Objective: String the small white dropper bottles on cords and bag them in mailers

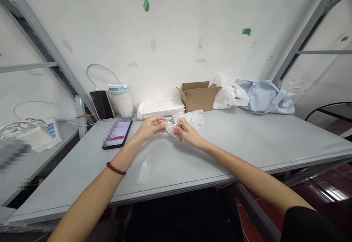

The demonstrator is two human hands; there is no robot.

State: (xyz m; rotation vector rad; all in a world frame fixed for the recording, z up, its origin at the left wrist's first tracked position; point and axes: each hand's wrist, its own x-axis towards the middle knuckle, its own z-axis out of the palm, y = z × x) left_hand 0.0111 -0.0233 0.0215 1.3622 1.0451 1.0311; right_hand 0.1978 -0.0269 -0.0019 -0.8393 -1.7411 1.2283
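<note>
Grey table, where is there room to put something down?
The biggest bare patch of the grey table is right, before the blue cloth. Another is left of the left forearm, nearer than the flat phone. Crowded: the back, from the cup to the cardboard box, and around the left hand and right hand.

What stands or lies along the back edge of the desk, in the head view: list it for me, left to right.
Upright phone → lidded cup with a blue rim → flat white stack → open cardboard box → white plastic bag → light blue fabric bundle.
</note>
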